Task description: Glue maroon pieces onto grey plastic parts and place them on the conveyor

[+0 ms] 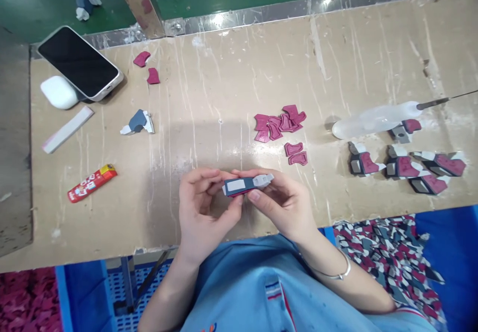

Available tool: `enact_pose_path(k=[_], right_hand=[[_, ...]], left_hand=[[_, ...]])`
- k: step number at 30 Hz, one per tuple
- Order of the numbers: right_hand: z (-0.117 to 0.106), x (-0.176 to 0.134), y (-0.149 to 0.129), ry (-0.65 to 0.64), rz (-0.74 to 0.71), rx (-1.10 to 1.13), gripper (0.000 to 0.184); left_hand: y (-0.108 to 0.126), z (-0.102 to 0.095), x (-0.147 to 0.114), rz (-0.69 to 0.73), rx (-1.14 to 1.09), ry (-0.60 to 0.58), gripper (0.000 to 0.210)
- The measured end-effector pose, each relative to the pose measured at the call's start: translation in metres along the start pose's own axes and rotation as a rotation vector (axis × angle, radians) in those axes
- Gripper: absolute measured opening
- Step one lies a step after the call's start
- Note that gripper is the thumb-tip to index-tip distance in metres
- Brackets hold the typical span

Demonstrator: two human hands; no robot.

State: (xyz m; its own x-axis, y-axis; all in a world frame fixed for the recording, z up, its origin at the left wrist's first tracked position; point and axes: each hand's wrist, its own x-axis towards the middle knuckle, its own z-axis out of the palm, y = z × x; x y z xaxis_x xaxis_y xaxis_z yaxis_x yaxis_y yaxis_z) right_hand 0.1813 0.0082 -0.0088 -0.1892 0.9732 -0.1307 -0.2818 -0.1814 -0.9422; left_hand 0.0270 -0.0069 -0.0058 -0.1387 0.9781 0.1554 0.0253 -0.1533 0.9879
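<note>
Grey-blue plastic part [247, 183], one: pinched between fingertips of left hand [198, 215] and right hand [288, 203], over table [220, 73]. Step, I judge: fitting or checking; next move calls for steady thumb pressure along maroon edge [242, 191].

I can't read any words or numbers here. The red pack [88, 186] has white marks on its front that look like print, but they are too small and blurry for me to read. One end of it is yellow, and I can't make out any letters there. Low on my blue shirt [239, 289], a bit of an orange and blue sign shows, cut off.
</note>
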Motion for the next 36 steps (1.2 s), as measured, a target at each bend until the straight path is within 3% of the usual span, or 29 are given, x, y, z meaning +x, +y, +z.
enact_pose_path(k=[4,10,21,25,29,32,36], right_hand=[[-0.002,-0.001,0.0,-0.02,-0.045,-0.004,0.021],[-0.002,-0.001,-0.007,0.026,0.001,-0.029,0.021],[0.0,0.001,-0.005,0.107,0.014,-0.028,0.028],[-0.003,0.001,-0.002,0.104,0.064,-0.036,0.035],[-0.001,0.004,0.001,0.07,-0.001,-0.015,0.035],[0.001,0.006,0.001,0.093,-0.027,-0.029,0.041],[0.0,0.009,-0.002,0.104,0.075,-0.023,0.05]], left_hand=[[0.004,0.0,0.0,-0.052,-0.013,0.001,0.046],[0.002,0.004,-0.009,-0.08,-0.089,0.021,0.053],[0.008,0.018,-0.01,-0.118,-0.16,0.173,0.035],[0.013,0.015,-0.002,-0.175,-0.188,0.152,0.049],[0.013,0.01,0.006,-0.239,-0.254,0.116,0.057],[0.012,0.007,0.013,-0.314,-0.253,0.031,0.062],[0.016,0.005,0.016,-0.431,-0.242,-0.147,0.059]])
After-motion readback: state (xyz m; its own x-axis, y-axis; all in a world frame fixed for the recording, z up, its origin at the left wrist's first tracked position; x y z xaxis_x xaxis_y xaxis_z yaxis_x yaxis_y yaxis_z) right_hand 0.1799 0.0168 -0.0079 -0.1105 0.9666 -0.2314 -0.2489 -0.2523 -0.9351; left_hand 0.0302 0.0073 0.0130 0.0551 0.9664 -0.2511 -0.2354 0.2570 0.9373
